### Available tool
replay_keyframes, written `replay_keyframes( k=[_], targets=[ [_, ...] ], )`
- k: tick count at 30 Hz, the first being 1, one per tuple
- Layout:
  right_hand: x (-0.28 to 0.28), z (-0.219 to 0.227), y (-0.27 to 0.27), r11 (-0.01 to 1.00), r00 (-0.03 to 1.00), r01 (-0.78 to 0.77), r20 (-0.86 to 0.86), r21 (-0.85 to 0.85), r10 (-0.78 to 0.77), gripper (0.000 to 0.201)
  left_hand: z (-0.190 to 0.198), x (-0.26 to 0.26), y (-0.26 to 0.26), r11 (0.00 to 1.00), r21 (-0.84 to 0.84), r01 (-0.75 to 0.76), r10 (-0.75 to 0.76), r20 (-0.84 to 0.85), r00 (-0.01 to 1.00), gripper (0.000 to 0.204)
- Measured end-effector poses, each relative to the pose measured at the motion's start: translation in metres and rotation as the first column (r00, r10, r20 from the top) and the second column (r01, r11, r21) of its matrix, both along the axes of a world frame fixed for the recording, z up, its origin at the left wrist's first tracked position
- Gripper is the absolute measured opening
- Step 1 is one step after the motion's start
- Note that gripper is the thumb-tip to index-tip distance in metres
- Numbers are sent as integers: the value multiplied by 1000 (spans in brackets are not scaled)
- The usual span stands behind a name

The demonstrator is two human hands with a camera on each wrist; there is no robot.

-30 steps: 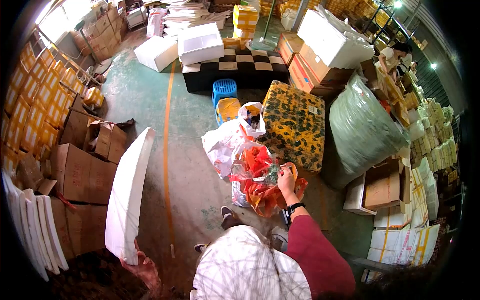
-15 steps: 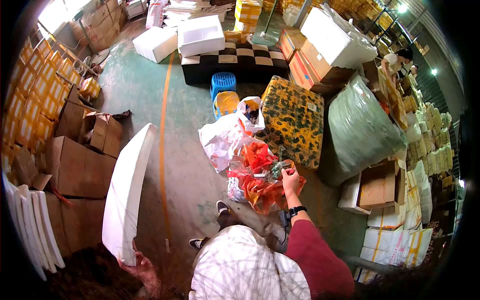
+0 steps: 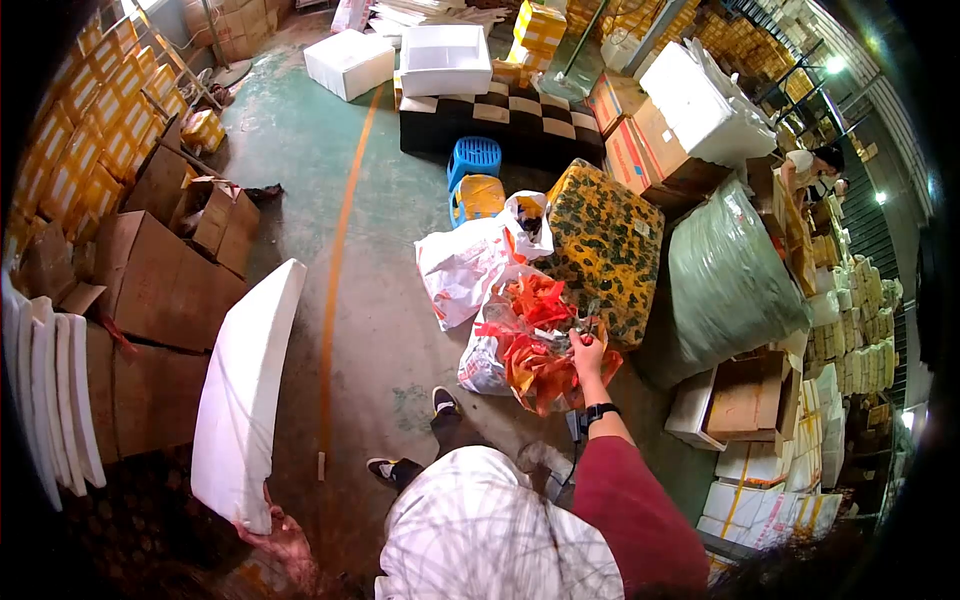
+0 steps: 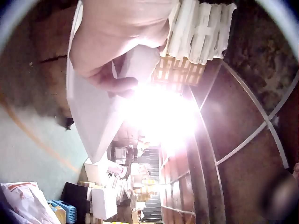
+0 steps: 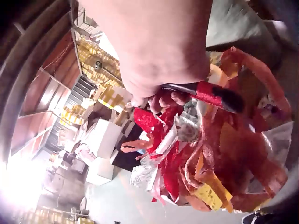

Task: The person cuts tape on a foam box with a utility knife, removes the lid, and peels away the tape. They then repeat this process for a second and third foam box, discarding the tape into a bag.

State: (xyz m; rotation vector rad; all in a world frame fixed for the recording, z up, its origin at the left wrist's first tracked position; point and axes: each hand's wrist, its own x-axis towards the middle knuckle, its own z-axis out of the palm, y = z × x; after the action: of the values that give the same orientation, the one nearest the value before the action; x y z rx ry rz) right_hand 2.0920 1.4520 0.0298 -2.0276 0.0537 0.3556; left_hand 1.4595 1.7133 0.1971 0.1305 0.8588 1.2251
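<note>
My left hand [image 3: 285,548] grips the lower end of a long white foam board [image 3: 248,390], which stands tilted upward at my left side. In the left wrist view, the thumb and fingers wrap round the board's edge. At the end of my outstretched right arm, my right hand [image 3: 588,356] holds a tool with a red-and-black handle [image 5: 212,94]; its working end is hidden. This hand is over the white plastic bag [image 3: 480,366], stuffed with red and orange plastic scraps [image 5: 205,163].
Another white bag [image 3: 458,262] and a yellow-and-black patterned block [image 3: 605,250] lie just beyond. A blue stool [image 3: 474,155] stands behind them. Cardboard boxes [image 3: 165,320] and foam sheets [image 3: 50,390] line the left; a big green sack [image 3: 735,285] stands at right.
The head view has shifted, so the floor things sit farther right or higher. My right hand remains at the bag of scraps with the tool; my left hand keeps hold of the foam board.
</note>
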Motion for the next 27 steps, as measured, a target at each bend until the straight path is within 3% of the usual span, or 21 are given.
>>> replay_keyframes(
  k=[2,4,9,12,15,18,19,22,23,26,27],
  targets=[
    [9,-4,-5,989,997,-10,73,-147,21,33,-12,-21,2,999,-24,39,-37,106,994,96],
    [24,-15,-9,992,998,-32,45,-126,38,28,-4,-22,0,997,-27,77,-71,171,983,96],
    [33,-15,-8,989,996,-60,51,-137,67,17,-30,-48,0,998,37,59,-65,202,977,86],
    [42,-25,-10,939,994,-97,15,-330,108,8,-20,-33,-3,999,44,30,-38,178,983,89],
    [39,-34,-10,994,997,-56,43,-96,61,9,-15,-23,-4,999,40,4,-8,89,996,95],
    [36,-15,-6,810,987,-106,41,-576,158,10,-28,-35,-6,999,39,12,-16,95,995,91],
    [32,-8,-4,831,997,-73,-26,-552,70,15,-29,-37,-7,999,35,12,-16,123,992,86],
    [12,12,2,911,994,-36,80,-411,75,16,-26,-35,-9,999,47,9,-15,140,990,80],
    [16,-9,-6,971,1000,8,7,-239,-6,15,-24,-36,-12,999,37,1,-6,144,990,79],
    [19,-18,-14,968,1000,-24,-12,-248,22,17,-19,-44,-18,999,-19,-32,34,179,983,76],
    [16,-14,-14,962,997,-26,62,-270,44,22,-17,-48,-17,998,-61,-25,37,208,977,76]
  ],
)
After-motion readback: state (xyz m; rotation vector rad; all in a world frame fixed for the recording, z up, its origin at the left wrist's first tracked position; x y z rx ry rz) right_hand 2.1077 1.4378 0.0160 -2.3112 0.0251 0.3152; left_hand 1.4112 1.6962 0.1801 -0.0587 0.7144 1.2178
